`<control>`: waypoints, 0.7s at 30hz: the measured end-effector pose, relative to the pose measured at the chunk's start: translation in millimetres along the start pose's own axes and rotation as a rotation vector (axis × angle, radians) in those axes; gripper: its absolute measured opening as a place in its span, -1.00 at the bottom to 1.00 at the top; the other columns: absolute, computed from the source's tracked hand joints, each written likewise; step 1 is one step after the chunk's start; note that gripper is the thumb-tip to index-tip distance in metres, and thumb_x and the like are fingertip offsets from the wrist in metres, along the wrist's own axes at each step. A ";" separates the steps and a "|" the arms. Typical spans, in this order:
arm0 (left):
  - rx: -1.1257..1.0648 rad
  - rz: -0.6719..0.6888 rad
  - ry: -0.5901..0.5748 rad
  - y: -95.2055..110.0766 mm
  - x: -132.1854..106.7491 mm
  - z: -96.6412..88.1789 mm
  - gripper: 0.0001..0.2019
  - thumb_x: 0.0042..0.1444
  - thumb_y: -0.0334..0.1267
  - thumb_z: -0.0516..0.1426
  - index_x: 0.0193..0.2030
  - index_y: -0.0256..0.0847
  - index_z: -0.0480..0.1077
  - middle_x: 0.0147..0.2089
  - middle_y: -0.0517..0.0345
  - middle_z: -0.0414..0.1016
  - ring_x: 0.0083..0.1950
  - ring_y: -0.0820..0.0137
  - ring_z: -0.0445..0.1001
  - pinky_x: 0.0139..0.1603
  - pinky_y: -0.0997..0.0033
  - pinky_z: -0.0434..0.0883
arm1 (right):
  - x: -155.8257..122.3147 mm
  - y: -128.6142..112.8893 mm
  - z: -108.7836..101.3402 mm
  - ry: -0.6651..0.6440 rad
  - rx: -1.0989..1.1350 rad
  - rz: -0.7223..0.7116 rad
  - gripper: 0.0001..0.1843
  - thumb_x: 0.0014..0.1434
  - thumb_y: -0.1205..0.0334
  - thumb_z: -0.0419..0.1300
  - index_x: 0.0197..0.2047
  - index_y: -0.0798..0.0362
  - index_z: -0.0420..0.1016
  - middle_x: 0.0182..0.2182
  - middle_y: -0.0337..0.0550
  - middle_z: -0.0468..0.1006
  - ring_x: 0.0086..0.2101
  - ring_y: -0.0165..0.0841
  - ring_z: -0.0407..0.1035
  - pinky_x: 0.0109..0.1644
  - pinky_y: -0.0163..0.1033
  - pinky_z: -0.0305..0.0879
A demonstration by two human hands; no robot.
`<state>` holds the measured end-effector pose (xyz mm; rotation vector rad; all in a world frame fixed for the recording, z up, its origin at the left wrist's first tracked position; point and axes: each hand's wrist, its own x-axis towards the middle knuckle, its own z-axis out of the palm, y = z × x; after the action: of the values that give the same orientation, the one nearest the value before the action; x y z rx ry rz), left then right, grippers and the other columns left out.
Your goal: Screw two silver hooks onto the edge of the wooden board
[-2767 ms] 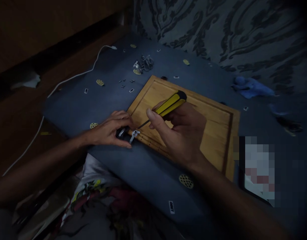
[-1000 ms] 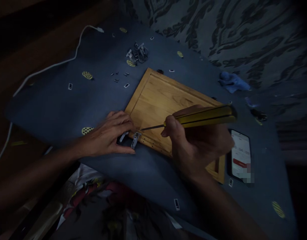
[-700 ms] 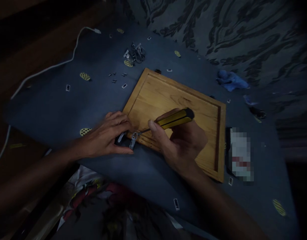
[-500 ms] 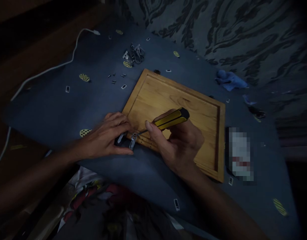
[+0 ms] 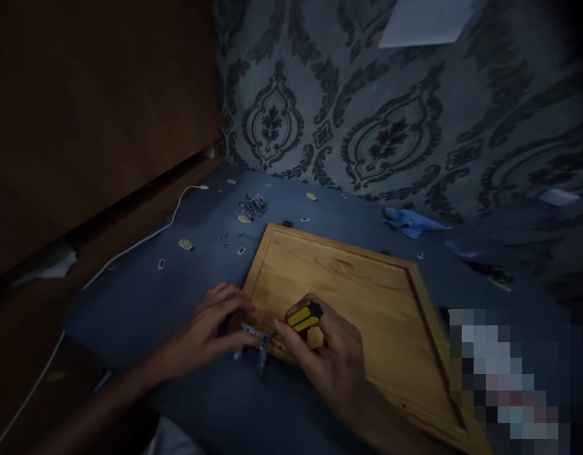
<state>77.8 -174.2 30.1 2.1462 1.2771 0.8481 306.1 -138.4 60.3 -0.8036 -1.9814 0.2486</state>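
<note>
In my right hand (image 5: pixel 336 354) is a screwdriver (image 5: pixel 305 316) with a yellow and black handle, its shaft pointing down-left to a metal cabinet hinge (image 5: pixel 262 355) at the near left edge of a framed wooden panel (image 5: pixel 339 278). The screwdriver's tip is too blurred to make out. My left hand (image 5: pixel 213 338) is curled about the hinge, thumb against the metal and fingers near the panel's left edge. Part of the hinge hides behind the left fingers and thumb.
Several small screws (image 5: pixel 226 240) lie beyond my left hand, with a heap of metal hinges (image 5: pixel 253 205) farther back. A white cable (image 5: pixel 144 237) runs along the left. A blue cloth (image 5: pixel 410 222) lies by the patterned wall (image 5: pixel 310 114). At right is a blurred-out object (image 5: pixel 504 373).
The camera has tilted up, showing more wall, and the scene sits lower. My left thumb has moved up against the hinge. The screwdriver remains in my right hand, at the hinge.
</note>
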 end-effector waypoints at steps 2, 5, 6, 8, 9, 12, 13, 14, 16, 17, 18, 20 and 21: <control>0.105 -0.040 0.058 -14.2 13.2 -15.1 -0.67 0.51 0.04 -0.01 0.04 -0.09 0.47 -0.02 0.08 0.54 0.05 0.24 0.51 0.07 0.21 0.51 | -0.4 -0.3 0.4 -0.007 0.032 0.018 -0.64 0.41 0.19 0.22 -0.44 0.00 0.29 -0.58 -0.36 0.38 -0.63 -0.47 0.34 -0.55 -0.37 0.26; 0.223 -0.088 0.141 -47.0 43.1 -36.3 -0.75 0.48 -0.16 0.00 0.02 -0.15 0.47 -0.01 0.01 0.53 0.07 0.18 0.49 0.18 0.06 0.47 | -1.3 0.0 2.0 0.018 0.070 0.040 -0.64 0.38 0.22 0.24 -0.45 -0.01 0.27 -0.59 -0.37 0.36 -0.63 -0.48 0.31 -0.57 -0.37 0.23; 0.264 -0.106 0.163 -59.1 54.0 -41.6 -0.77 0.46 -0.21 0.00 0.01 -0.17 0.47 -0.02 0.00 0.53 0.08 0.16 0.49 0.24 -0.02 0.44 | -1.5 0.1 2.6 0.026 0.077 0.044 -0.65 0.37 0.24 0.25 -0.45 -0.01 0.27 -0.59 -0.37 0.36 -0.63 -0.48 0.30 -0.57 -0.37 0.22; 0.338 -0.141 0.197 -81.6 74.0 -48.4 -0.78 0.44 -0.29 0.01 0.00 -0.19 0.49 0.00 -0.02 0.53 0.10 0.15 0.48 0.29 -0.10 0.40 | -1.8 0.3 3.7 0.040 0.090 0.042 -0.66 0.35 0.28 0.25 -0.45 -0.02 0.26 -0.58 -0.38 0.35 -0.62 -0.48 0.30 -0.56 -0.38 0.21; 0.368 -0.156 0.209 -91.1 81.8 -50.1 -0.79 0.45 -0.29 0.03 -0.01 -0.22 0.49 0.01 -0.03 0.53 0.11 0.15 0.48 0.29 -0.11 0.41 | -1.9 0.3 4.1 0.046 0.093 0.037 -0.66 0.35 0.29 0.25 -0.45 -0.02 0.26 -0.58 -0.38 0.34 -0.62 -0.49 0.29 -0.56 -0.38 0.21; 0.431 -0.185 0.212 -110.7 94.0 -50.1 -0.79 0.42 -0.17 0.18 0.05 -0.26 0.49 0.08 -0.02 0.54 0.13 0.17 0.53 0.23 -0.06 0.49 | -2.2 0.9 4.6 0.051 0.094 0.031 -0.66 0.35 0.30 0.25 -0.44 -0.02 0.25 -0.57 -0.39 0.32 -0.62 -0.49 0.29 -0.55 -0.39 0.21; 0.447 -0.192 0.209 -114.6 94.6 -49.3 -0.75 0.41 -0.13 0.21 0.07 -0.26 0.49 0.11 -0.02 0.54 0.13 0.18 0.54 0.21 -0.03 0.52 | -2.3 1.2 4.6 0.053 0.090 0.032 -0.67 0.35 0.29 0.25 -0.43 -0.02 0.25 -0.57 -0.39 0.33 -0.62 -0.49 0.30 -0.54 -0.39 0.22; 0.462 -0.200 0.207 -117.5 94.1 -48.5 -0.72 0.40 -0.11 0.23 0.10 -0.25 0.48 0.13 -0.02 0.54 0.12 0.19 0.55 0.19 -0.01 0.54 | -2.4 1.6 4.5 0.054 0.084 0.034 -0.67 0.36 0.28 0.25 -0.43 -0.02 0.26 -0.57 -0.39 0.33 -0.62 -0.49 0.30 -0.54 -0.38 0.22; 0.493 -0.211 0.203 -121.2 91.6 -47.6 -0.71 0.41 -0.12 0.22 0.12 -0.25 0.48 0.15 -0.04 0.54 0.12 0.19 0.56 0.17 0.00 0.56 | -2.5 2.5 4.2 0.060 0.074 0.029 -0.66 0.37 0.25 0.25 -0.43 -0.02 0.25 -0.58 -0.39 0.33 -0.63 -0.48 0.30 -0.55 -0.37 0.21; 0.508 -0.214 0.199 -122.4 90.4 -47.6 -0.71 0.41 -0.12 0.22 0.13 -0.25 0.48 0.15 -0.04 0.54 0.12 0.19 0.56 0.17 0.00 0.56 | -2.5 2.9 3.9 0.058 0.073 0.027 -0.66 0.37 0.25 0.24 -0.43 -0.02 0.26 -0.58 -0.39 0.33 -0.63 -0.48 0.30 -0.55 -0.37 0.22; 0.522 -0.216 0.193 -123.2 89.5 -47.9 -0.71 0.41 -0.12 0.22 0.13 -0.25 0.48 0.15 -0.04 0.54 0.12 0.18 0.56 0.17 0.00 0.56 | -2.4 3.2 3.6 0.050 0.073 0.027 -0.66 0.38 0.24 0.24 -0.43 -0.02 0.26 -0.58 -0.39 0.33 -0.63 -0.48 0.30 -0.55 -0.37 0.22; 0.549 -0.215 0.173 -124.1 88.9 -49.2 -0.72 0.41 -0.13 0.23 0.12 -0.25 0.48 0.14 -0.03 0.54 0.12 0.19 0.56 0.16 0.00 0.56 | -2.1 3.6 2.6 0.029 0.070 0.034 -0.65 0.39 0.23 0.23 -0.44 -0.01 0.27 -0.58 -0.38 0.34 -0.63 -0.48 0.31 -0.56 -0.37 0.22; 0.562 -0.215 0.161 -124.2 89.1 -50.1 -0.72 0.41 -0.13 0.23 0.11 -0.26 0.48 0.13 -0.03 0.54 0.11 0.19 0.57 0.16 0.01 0.57 | -2.0 3.8 2.1 0.022 0.068 0.040 -0.64 0.39 0.21 0.23 -0.45 -0.01 0.27 -0.59 -0.38 0.34 -0.64 -0.49 0.30 -0.56 -0.38 0.22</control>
<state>1.6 -35.4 2.0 2.3170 1.9778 0.6308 306.7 -136.4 56.0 -0.8001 -1.9273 0.3273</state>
